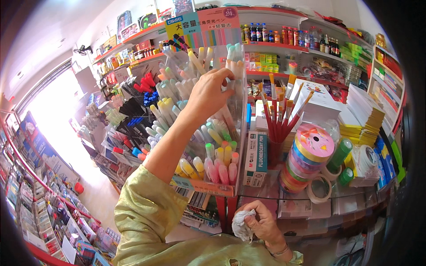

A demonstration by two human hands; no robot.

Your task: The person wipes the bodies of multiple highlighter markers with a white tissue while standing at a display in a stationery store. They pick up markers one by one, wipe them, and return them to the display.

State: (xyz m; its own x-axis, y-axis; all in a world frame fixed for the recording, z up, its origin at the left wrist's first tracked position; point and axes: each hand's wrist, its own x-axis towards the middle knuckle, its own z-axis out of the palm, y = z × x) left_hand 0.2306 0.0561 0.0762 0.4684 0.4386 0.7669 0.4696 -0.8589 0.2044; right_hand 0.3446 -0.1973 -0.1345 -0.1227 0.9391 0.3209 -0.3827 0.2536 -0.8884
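My left hand [213, 91] reaches over a clear-walled display rack [218, 189] packed with highlighters and pens. Its thumb and fingers are bent at the pale highlighters [237, 68] in the rack's upper right part; whether they grip one cannot be told. Lower down, my right hand [264, 224] is closed around a crumpled white cloth [243, 226], near my body and below the rack's front edge. Pink highlighters [223, 173] and yellow ones [189, 168] stand in the front row. A box of fluorescent pens [255, 159] stands upright against the rack's right side.
Right of the rack, a red cup [275, 151] holds paintbrushes, beside stacked ribbon rolls [308, 153] and a masking tape roll [319, 189] on the glass counter. Red-edged shelves [276, 45] with bottles line the back. Goods racks stand at left.
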